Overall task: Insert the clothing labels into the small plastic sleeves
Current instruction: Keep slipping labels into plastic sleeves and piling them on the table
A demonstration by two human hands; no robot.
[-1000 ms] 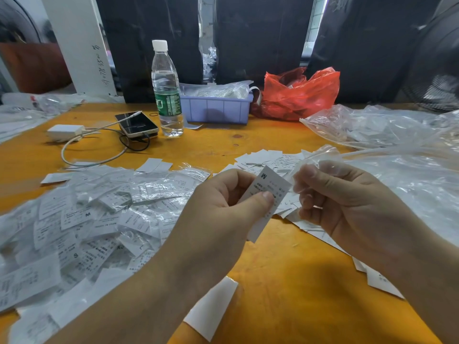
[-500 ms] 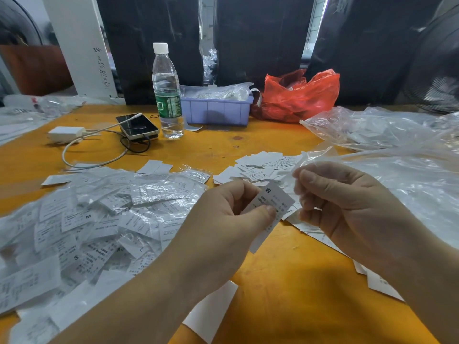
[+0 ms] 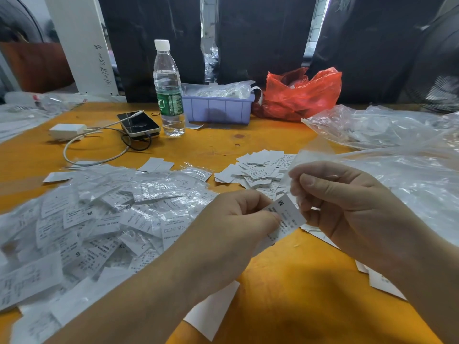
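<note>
Label (image 3: 285, 218) dropped lower, closer to sleeve (image 3: 304, 157). My left hand (image 3: 233, 219) pinches label, right hand (image 3: 340, 202) pinches sleeve. Bagged pile (image 3: 111, 207) big; loose labels (image 3: 258, 167) remain.

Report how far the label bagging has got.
Done: a big heap of sleeved labels lies at left. In hand: the left hand pinches an M label; the right hand holds a clear sleeve. Left: a small pile of loose labels.
</note>
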